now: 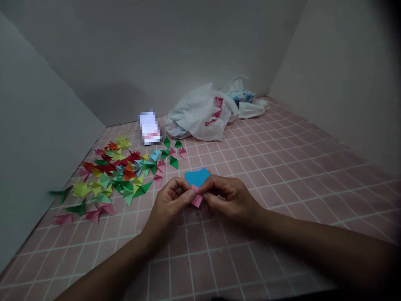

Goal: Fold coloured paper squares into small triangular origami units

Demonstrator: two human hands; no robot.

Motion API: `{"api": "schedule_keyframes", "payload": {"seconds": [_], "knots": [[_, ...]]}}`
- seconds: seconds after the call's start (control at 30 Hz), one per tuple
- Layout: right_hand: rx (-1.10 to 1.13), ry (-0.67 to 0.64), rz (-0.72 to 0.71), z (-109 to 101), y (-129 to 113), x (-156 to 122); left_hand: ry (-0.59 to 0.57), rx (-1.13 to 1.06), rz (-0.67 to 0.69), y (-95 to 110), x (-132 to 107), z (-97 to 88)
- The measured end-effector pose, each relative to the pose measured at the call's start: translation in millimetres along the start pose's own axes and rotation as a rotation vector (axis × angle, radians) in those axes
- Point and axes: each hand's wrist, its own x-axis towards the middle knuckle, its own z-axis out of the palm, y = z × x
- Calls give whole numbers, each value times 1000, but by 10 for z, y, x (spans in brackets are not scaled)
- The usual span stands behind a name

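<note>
A small piece of folded pink paper is pinched between my two hands, just above the checked cloth. My left hand grips its left side between thumb and fingers. On the other side, my right hand pinches it with thumb and forefinger. Directly beyond my fingers lies blue paper, with a bit of orange paper showing at its right edge. My fingers hide part of both the pink piece and the blue paper.
Many folded paper shapes in several colours spread over the left side. A lit phone stands near the back wall. White plastic bags and a blue-and-white packet lie at the back. Walls enclose the pink checked cloth.
</note>
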Motion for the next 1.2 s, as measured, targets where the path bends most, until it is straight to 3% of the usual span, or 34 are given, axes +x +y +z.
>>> {"api": "schedule_keyframes", "payload": {"seconds": [0.1,0.27,0.37,0.53,0.7,1.2], "knots": [[52,3,39,3,-4,8,18,7,14,18,11,25],[385,-42,185,-8,26,41,121,131,164,69,-17,66],[464,-38,233,-17,75,54,140,196,212,88,-36,79],[465,-94,304,-9,101,50,140,253,229,90,-47,83],[453,-67,360,10,86,45,125,258,229,80,-44,82],[458,-134,393,19,85,45,90,445,311,52,-59,53]]}}
